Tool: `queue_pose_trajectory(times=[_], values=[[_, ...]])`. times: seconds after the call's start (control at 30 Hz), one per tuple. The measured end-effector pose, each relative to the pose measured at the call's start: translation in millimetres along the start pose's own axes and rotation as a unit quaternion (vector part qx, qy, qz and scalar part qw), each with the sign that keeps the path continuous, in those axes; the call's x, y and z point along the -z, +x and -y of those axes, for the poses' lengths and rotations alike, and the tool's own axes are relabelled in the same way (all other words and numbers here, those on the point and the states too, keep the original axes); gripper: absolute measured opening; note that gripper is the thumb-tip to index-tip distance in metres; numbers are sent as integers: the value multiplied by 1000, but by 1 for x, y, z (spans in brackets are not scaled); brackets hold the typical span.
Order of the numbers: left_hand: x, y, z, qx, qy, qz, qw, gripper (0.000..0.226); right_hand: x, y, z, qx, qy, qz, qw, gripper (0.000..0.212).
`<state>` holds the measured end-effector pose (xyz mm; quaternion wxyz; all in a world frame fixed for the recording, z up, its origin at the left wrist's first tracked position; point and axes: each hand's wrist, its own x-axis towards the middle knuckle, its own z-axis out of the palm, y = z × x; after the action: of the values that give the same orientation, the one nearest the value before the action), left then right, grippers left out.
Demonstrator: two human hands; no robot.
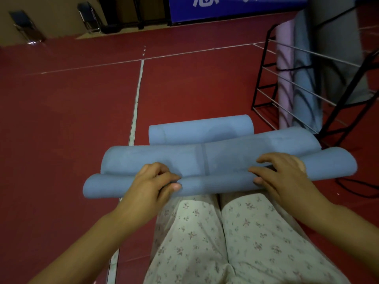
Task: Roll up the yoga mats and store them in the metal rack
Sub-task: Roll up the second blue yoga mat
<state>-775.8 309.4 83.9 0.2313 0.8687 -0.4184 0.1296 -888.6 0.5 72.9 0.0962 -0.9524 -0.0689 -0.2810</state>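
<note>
A light blue yoga mat lies across the red floor in front of my knees, its near edge curled into a thin roll and its far end curled over as well. My left hand grips the near roll left of centre, thumb under the fold. My right hand holds the roll to the right, fingers spread over the top and thumb tucked beneath. The black metal rack with silver rails stands at the right, holding upright rolled mats: a pink one and a blue one.
I kneel in floral trousers on red sports flooring with white lines. A grey mat or panel leans behind the rack. Folding chairs and a blue banner line the far wall. A black cable lies at right.
</note>
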Motion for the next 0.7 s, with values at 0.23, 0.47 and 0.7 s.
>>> queue_pose_trajectory(times=[0.23, 0.47, 0.7], values=[[5, 7, -7, -1, 82, -13, 997, 53, 12, -2, 11, 6, -45, 48, 998, 50], [15, 19, -17, 90, 69, 23, 993, 35, 20, 12, 5, -29, 17, 60, 998, 46], [11, -3, -20, -3, 145, 4, 989, 42, 23, 24, -2, -34, 73, 85, 993, 34]])
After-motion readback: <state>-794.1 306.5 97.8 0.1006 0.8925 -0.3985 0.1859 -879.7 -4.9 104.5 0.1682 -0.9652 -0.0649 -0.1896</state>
